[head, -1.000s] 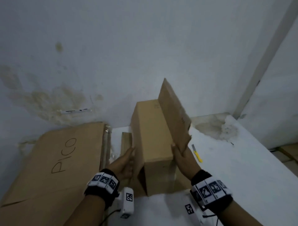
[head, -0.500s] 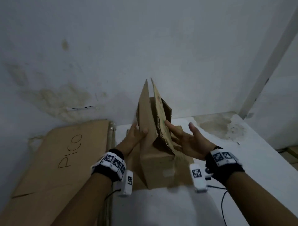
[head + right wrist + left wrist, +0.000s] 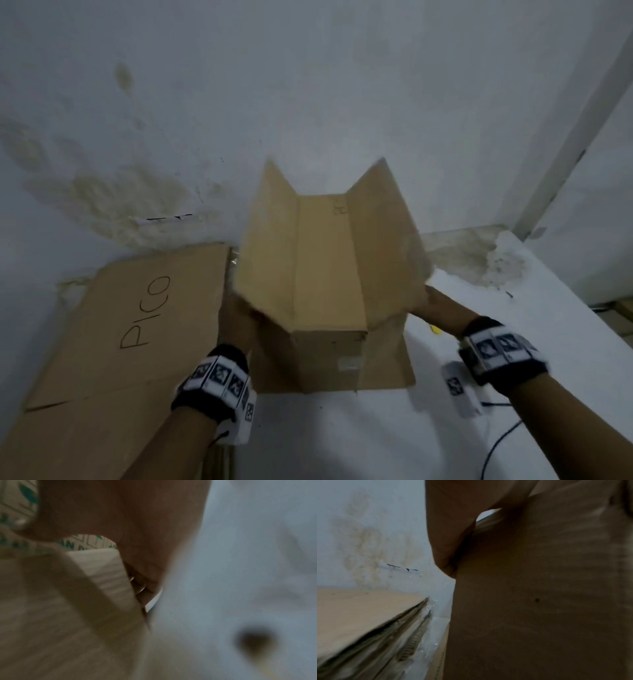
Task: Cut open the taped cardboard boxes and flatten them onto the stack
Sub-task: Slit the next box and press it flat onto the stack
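A brown cardboard box (image 3: 325, 274) stands on the white table (image 3: 342, 431), its two long flaps spread up and outward in a V. My left hand (image 3: 236, 318) holds the left flap from outside, mostly hidden behind it; in the left wrist view the hand (image 3: 452, 527) lies against the cardboard (image 3: 539, 601). My right hand (image 3: 442, 308) grips the lower edge of the right flap, and its fingers (image 3: 128, 520) wrap round the cardboard edge (image 3: 102, 572). The stack of flattened cardboard (image 3: 137, 325), marked "PICO", lies to the left.
A yellow utility knife (image 3: 435, 329) peeks out on the table just under my right hand. A stained white wall rises right behind the box. A black cable (image 3: 496, 445) runs across the table at the right. The stack's layered edges (image 3: 412, 635) sit close to the box's left side.
The two flaps, held together upright over the box half a second ago, have been pulled apart to left and right. Both hands moved outward and lower with them.
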